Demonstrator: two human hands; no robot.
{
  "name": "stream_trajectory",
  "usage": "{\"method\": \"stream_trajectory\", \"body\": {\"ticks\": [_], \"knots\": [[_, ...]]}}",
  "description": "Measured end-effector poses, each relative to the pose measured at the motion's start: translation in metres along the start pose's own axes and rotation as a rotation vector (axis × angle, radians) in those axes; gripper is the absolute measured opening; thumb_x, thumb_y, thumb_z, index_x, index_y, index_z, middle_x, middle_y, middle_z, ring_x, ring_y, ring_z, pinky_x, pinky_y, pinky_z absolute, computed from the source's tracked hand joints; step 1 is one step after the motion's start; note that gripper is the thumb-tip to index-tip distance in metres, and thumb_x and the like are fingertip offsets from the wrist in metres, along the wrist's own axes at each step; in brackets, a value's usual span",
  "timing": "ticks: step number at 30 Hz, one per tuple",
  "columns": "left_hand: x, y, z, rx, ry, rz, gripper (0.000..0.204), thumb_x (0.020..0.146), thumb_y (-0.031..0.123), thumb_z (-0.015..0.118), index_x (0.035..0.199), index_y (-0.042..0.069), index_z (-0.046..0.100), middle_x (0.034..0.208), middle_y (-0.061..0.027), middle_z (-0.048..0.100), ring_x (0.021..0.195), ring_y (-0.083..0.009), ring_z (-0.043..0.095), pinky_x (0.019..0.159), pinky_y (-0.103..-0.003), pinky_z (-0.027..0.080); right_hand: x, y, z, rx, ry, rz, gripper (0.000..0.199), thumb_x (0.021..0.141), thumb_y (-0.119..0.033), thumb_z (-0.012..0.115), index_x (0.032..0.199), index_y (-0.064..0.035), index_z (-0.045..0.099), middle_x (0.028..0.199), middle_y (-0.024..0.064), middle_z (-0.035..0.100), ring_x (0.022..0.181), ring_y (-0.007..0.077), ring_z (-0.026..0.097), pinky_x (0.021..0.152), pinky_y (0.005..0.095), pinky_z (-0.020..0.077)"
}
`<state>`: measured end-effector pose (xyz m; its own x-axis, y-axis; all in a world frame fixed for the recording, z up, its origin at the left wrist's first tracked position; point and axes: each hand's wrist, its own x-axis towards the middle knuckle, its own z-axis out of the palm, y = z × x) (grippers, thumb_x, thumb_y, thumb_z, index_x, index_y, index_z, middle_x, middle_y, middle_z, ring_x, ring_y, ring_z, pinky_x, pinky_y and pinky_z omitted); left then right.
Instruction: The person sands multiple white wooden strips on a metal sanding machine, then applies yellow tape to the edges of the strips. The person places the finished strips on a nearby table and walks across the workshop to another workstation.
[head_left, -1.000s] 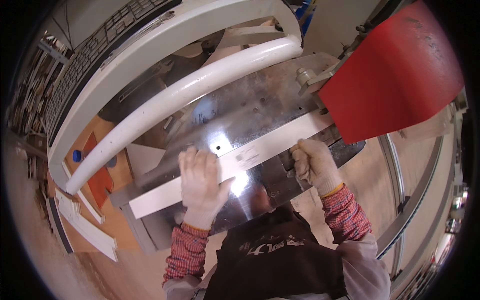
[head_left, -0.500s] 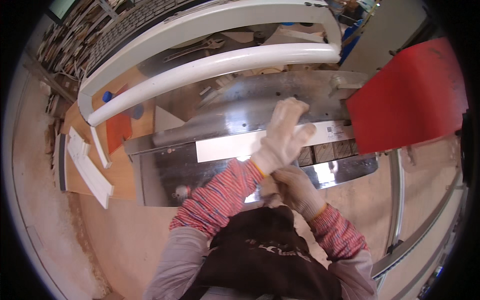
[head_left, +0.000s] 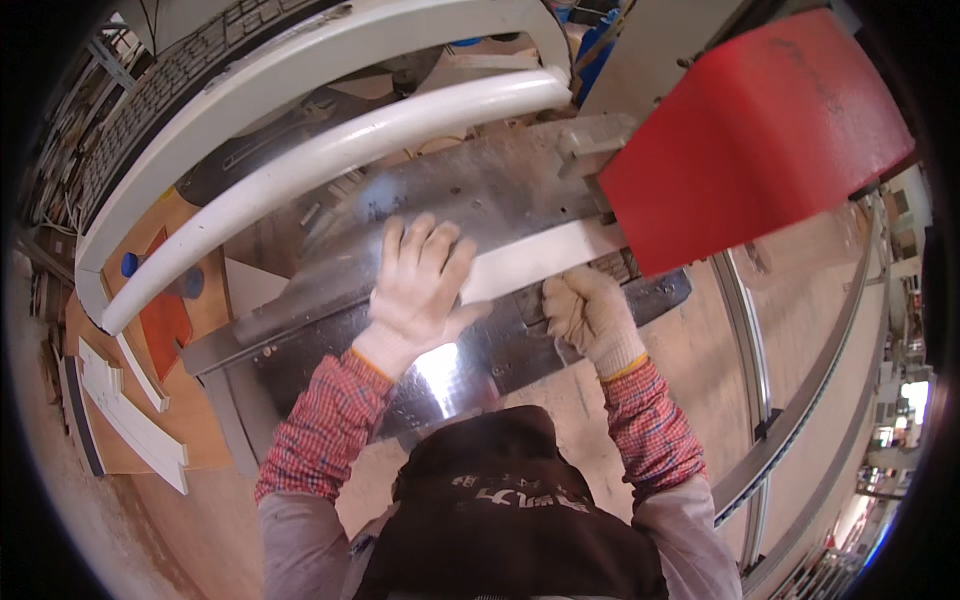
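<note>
The left hand [head_left: 420, 290] presses flat and spread on the white strip [head_left: 545, 255], which lies across the metal surface [head_left: 480, 190] and runs right under the red guard [head_left: 760, 130]. The right hand [head_left: 590, 315] is clenched near the strip's near edge; what it grips I cannot tell. With uneven pressure, the strip could skew or kick, drawing fingers toward the guard.

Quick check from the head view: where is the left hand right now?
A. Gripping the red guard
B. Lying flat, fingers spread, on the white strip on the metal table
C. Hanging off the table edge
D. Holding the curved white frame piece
B: the left hand lies palm down with fingers spread on the white strip, pressing it to the metal table, well short of the red guard.
</note>
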<state>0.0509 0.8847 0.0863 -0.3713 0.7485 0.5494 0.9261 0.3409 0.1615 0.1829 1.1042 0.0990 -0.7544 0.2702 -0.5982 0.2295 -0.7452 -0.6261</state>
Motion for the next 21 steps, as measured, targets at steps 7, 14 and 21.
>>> {"method": "stream_trajectory", "body": {"ticks": [7, 14, 21], "knots": [[0.063, 0.027, 0.035, -0.012, -0.254, -0.169, 0.079, 0.077, 0.056, 0.084, 0.131, 0.002, 0.066, 0.140, -0.0216, 0.059, 0.141, -0.0390, 0.046, 0.120, -0.059, 0.030, -0.043, -0.005, -0.020, 0.024, 0.017, -0.180, 0.022, 0.108, -0.014, 0.054, 0.124, -0.0007, 0.061, 0.086, 0.0015, 0.060, 0.066, 0.0101, 0.055, 0.048, 0.0217, 0.0404], [0.087, 0.088, 0.004, -0.020, -0.413, -0.248, 0.065, 0.094, 0.052, 0.062, 0.131, -0.002, 0.071, 0.146, -0.0282, 0.058, 0.140, -0.0487, 0.049, 0.122, -0.071, 0.027, -0.113, 0.054, -0.057, -0.440, -0.206, -0.439, 0.035, 0.114, -0.030, 0.051, 0.127, 0.0006, 0.063, 0.073, 0.0021, 0.058, 0.047, 0.0042, 0.045, 0.041, 0.0168, 0.0323], [-0.146, 0.010, -0.171, 0.098, 0.593, -0.454, 0.055, 0.083, 0.034, 0.080, 0.124, 0.001, 0.069, 0.131, -0.0200, 0.065, 0.130, -0.0408, 0.060, 0.111, -0.057, 0.047, -0.129, 0.144, 0.032, -0.782, -0.434, -0.169, 0.025, 0.107, -0.019, 0.057, 0.119, 0.0026, 0.063, 0.082, 0.0141, 0.069, 0.059, 0.0184, 0.064, 0.048, 0.0290, 0.0504]]}}
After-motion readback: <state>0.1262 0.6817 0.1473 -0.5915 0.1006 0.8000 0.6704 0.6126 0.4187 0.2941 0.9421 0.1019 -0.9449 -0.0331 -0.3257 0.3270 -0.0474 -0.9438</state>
